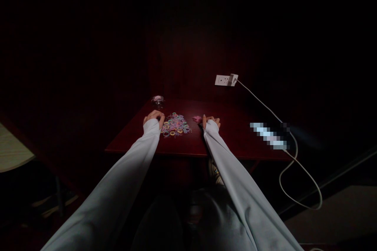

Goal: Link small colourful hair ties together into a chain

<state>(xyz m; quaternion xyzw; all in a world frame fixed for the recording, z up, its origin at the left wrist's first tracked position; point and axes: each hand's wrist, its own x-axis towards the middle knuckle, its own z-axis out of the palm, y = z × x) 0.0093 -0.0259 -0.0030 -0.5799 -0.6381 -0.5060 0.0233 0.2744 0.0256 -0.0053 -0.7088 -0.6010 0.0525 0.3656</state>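
A loose pile of small coloured hair ties (176,124), in pastel, yellow, green and purple tones, lies on the dark red table. Against its left side rests my left hand (153,116), fingers loosely bent and thumb toward the pile, with nothing visible in it. To the right, apart from the pile, a small pink bunch of hair ties (197,119) sits on the tabletop. Just beside that bunch is my right hand (211,120), its thumb apart from the bent fingers and nothing seen in its grasp. The palms of both hands are hidden.
A clear jar (158,100) with a pinkish top stands behind my left hand on the table (182,148). On the right lies a blurred-out phone (269,136), its white cable (259,103) running to a wall socket (223,80). A pale round surface (13,147) is at far left.
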